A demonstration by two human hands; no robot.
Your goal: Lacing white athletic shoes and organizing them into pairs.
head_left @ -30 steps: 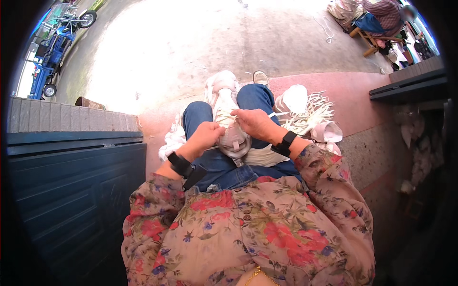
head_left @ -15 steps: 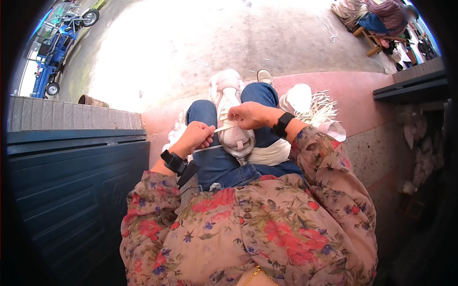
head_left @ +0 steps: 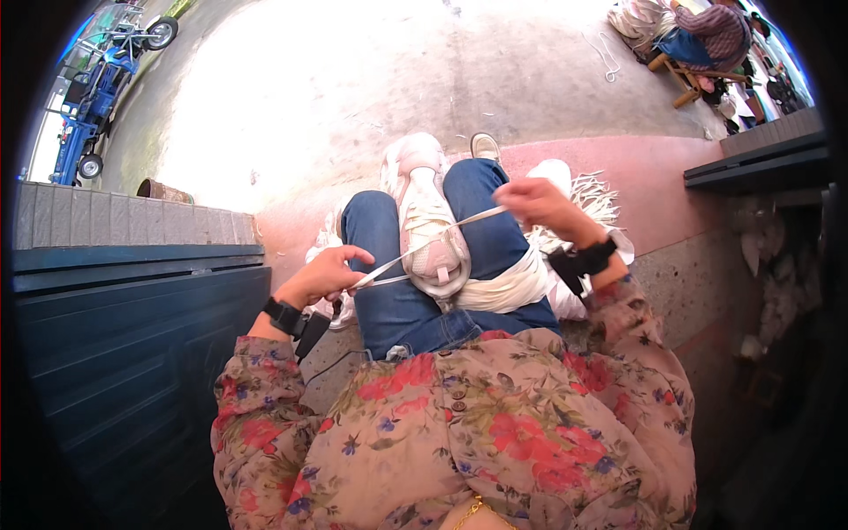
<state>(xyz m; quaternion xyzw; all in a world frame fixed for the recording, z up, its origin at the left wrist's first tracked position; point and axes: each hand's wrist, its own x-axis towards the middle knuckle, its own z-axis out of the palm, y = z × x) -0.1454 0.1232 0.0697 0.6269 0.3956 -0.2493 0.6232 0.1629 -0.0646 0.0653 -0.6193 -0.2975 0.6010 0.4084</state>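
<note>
Head | hands (head_left: 325, 276) (head_left: 541, 208) pinched closed on lace (head_left: 389, 266) | shoe (head_left: 427, 221) between knees (head_left: 369, 216), cream bundle (head_left: 508, 287) alongside | right hand partly hides white pile (head_left: 596, 199)

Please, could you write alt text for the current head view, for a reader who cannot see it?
A seated person's left hand and right hand hold a white shoelace stretched across a pale pink sneaker, which sits between the legs of their blue jeans. A bundle of cream laces lies on the jeans.
</note>
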